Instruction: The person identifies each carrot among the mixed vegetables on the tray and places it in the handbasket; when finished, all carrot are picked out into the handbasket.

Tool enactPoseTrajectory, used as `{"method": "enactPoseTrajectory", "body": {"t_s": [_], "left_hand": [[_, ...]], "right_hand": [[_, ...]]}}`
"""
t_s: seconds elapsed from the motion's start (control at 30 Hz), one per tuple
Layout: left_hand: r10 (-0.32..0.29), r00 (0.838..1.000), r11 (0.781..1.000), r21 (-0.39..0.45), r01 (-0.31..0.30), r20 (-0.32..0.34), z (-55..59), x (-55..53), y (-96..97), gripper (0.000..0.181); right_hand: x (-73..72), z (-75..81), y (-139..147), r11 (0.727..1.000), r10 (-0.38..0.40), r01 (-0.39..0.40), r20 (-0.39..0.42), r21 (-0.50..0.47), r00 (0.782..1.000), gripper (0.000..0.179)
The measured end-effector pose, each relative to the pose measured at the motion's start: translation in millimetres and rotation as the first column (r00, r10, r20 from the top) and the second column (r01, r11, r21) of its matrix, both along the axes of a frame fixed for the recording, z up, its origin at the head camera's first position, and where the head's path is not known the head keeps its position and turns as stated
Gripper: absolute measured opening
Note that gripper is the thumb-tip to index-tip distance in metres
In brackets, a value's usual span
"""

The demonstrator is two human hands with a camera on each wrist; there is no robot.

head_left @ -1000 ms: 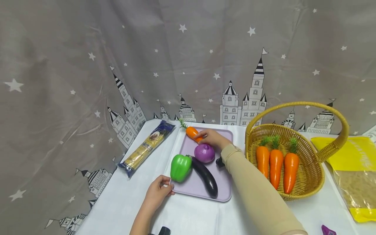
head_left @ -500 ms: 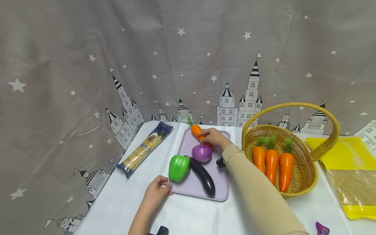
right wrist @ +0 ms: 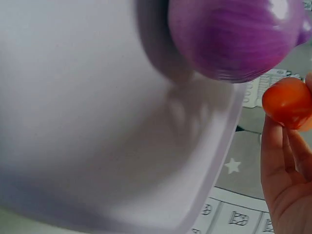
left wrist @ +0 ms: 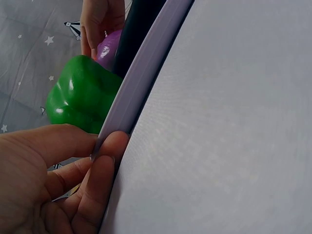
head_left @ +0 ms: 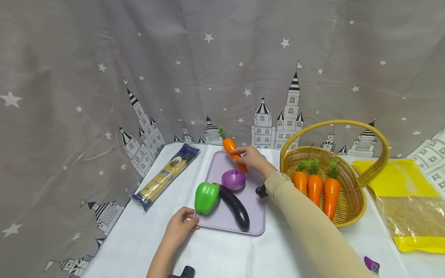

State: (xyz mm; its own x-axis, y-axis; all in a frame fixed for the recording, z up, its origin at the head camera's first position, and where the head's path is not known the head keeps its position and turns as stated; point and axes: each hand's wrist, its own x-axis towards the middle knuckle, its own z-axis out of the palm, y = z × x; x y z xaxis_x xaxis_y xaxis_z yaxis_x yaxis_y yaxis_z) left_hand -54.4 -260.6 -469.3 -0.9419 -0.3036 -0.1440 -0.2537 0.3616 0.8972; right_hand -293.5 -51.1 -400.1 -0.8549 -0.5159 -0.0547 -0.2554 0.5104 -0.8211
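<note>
In the head view my right hand (head_left: 251, 157) holds an orange carrot (head_left: 229, 146) with a green top over the far part of a pale purple tray (head_left: 255, 216). The carrot's tip also shows in the right wrist view, between the fingers (right wrist: 275, 151). My left hand (head_left: 180, 226) pinches the tray's near left corner; in the left wrist view thumb and fingers grip the rim. On the tray lie a green bell pepper (head_left: 206, 197), a dark eggplant (head_left: 236, 208) and a purple onion (head_left: 233, 180). The onion sits just nearer than the carrot.
Right of the tray stands a wicker basket (head_left: 359, 197) with a tall handle, holding several carrots (head_left: 314, 189). A yellow bag (head_left: 410, 208) lies beyond it. At the left is a pack of pasta (head_left: 167, 175). A small purple packet (head_left: 372, 265) lies near the front right.
My right hand has lifted the carrot off the tray's far left part and shifted it rightward relative to the tray. My left hand stays on the tray corner. The head view has shifted slightly.
</note>
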Motion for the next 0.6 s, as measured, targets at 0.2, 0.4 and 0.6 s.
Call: {"method": "enactPoseTrajectory", "body": {"t_s": [0.2,0.4,0.6], "left_hand": [[0.006,1.0,1.0,-0.007,-0.005,0.017,1.6,-1.0,0.7,0.028],[0.006,1.0,1.0,-0.008,-0.005,0.021,1.5,-2.4,0.5,0.028],[0.004,1.0,1.0,-0.002,-0.004,0.02,1.3,-2.7,0.5,0.027]], "right_hand": [[11.1,10.1,5,0.996,0.009,-0.012,-0.03,-0.087,0.999,0.034],[27.8,21.4,16,0.991,0.015,-0.02,-0.043,-0.131,0.999,0.035],[47.2,28.7,31,0.991,0.016,-0.023,-0.062,-0.13,0.998,0.037]]}}
